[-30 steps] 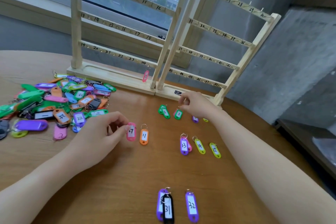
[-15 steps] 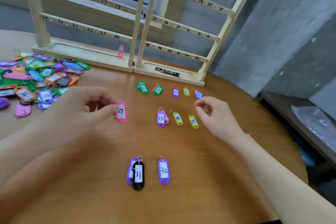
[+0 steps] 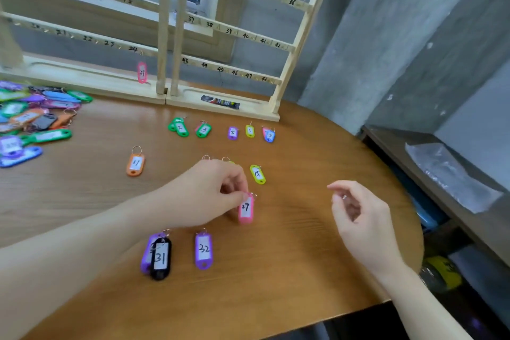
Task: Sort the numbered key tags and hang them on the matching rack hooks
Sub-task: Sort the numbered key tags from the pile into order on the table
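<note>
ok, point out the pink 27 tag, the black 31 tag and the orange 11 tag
pink 27 tag (image 3: 245,208): head view, white label.
black 31 tag (image 3: 161,258): head view, white label.
orange 11 tag (image 3: 135,164): head view, white label.

Round wooden table (image 3: 317,270) with scattered key tags (image 3: 204,250), two wooden racks (image 3: 220,103).

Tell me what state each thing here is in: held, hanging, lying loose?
Left hand: pinches the pink 27 tag.
Right hand: loosely curled, holds nothing.
Pink 27 tag: held upright at its ring end.
Pink 37 tag: hanging under the 24 mark.
Orange 11 tag: lying flat on the table.
Black 31 tag: lying over a purple tag.
Unsorted pile: heaped loose.
</note>
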Tool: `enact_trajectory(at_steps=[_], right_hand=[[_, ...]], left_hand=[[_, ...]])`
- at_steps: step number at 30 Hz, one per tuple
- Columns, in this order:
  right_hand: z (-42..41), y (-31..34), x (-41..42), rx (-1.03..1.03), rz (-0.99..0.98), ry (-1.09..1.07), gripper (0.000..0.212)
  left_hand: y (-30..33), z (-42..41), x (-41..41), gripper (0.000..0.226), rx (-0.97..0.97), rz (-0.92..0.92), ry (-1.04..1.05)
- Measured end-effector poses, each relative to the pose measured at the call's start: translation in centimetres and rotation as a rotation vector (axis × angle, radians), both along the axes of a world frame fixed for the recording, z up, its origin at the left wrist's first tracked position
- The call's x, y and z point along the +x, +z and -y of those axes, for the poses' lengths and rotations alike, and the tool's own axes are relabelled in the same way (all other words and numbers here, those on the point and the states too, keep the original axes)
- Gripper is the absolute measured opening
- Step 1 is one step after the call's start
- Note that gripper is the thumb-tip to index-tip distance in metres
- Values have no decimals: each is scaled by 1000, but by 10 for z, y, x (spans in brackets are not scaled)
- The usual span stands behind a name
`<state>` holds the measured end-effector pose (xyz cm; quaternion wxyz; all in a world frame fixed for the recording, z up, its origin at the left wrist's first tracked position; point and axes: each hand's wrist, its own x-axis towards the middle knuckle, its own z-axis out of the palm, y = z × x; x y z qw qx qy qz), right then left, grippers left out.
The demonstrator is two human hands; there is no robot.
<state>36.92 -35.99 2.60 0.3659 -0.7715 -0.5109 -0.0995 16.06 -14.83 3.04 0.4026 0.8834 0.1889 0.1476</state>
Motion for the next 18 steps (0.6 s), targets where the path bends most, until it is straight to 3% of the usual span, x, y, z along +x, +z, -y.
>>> enact_trajectory(at_steps=[18], right_hand=[[51,-28,11,-82,-51,-106,20]], left_hand=[[-14,20,110,17,133,-149,-59]])
